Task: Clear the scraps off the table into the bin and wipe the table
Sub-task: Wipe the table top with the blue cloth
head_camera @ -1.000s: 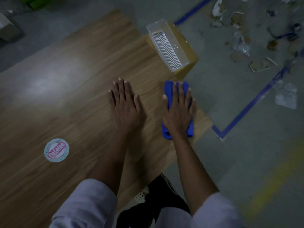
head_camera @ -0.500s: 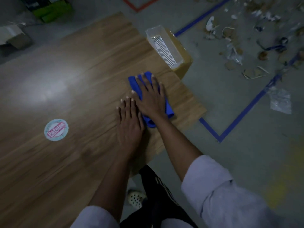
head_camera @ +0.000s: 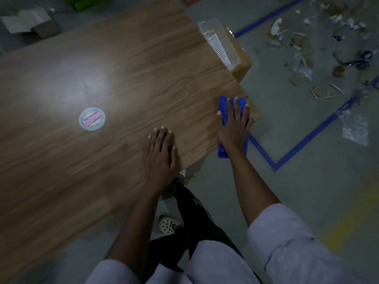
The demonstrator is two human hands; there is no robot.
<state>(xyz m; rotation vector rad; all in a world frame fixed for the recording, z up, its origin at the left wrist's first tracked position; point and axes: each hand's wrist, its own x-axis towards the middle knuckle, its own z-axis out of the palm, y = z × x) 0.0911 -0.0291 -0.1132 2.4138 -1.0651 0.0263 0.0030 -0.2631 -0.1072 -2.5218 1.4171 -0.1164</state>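
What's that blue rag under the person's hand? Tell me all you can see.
The bright blue cloth looks soft, like a folded rag. It lies flat at the near right corner of the brown wood-grain table, its near end poking past the edge. The right hand presses on it with straight fingers, covering its middle.

My feed is dim and bluish overall. One soft glare patch from overhead light sits on the table [head_camera: 143, 58] at far left. Its edges bow from the wide lens, and the scraps [head_camera: 303, 64] far right look smeared.
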